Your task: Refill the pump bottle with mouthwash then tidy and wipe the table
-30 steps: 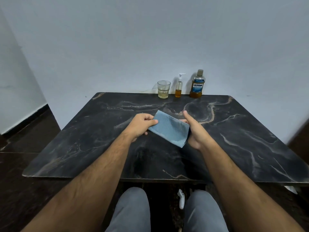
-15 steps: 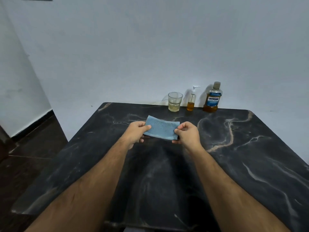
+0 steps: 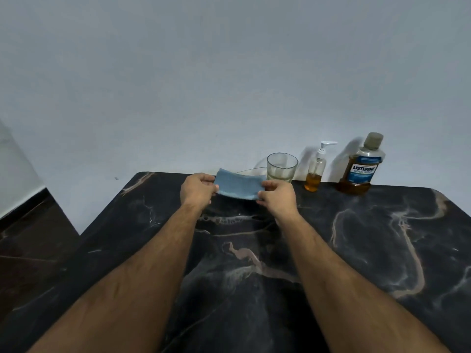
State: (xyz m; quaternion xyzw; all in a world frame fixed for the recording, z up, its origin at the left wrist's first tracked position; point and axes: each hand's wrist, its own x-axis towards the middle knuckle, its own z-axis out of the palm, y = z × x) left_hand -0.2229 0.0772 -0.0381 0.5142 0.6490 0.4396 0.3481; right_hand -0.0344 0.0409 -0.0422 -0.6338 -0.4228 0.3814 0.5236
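Note:
A folded blue cloth is stretched between both hands, low over the far part of the black marble table. My left hand pinches its left end and my right hand pinches its right end. Behind the cloth, along the table's back edge, stand a clear glass with a little pale liquid, a small pump bottle with amber liquid in its lower part, and a Listerine mouthwash bottle with its cap on.
A pale wall rises right behind the table's back edge. Dark floor shows to the left of the table. A thin wire runs along the wall behind the glass.
Both hands have carried the cloth away from me toward the table's back edge, near the glass. The camera has tilted up and moved closer to the bottles.

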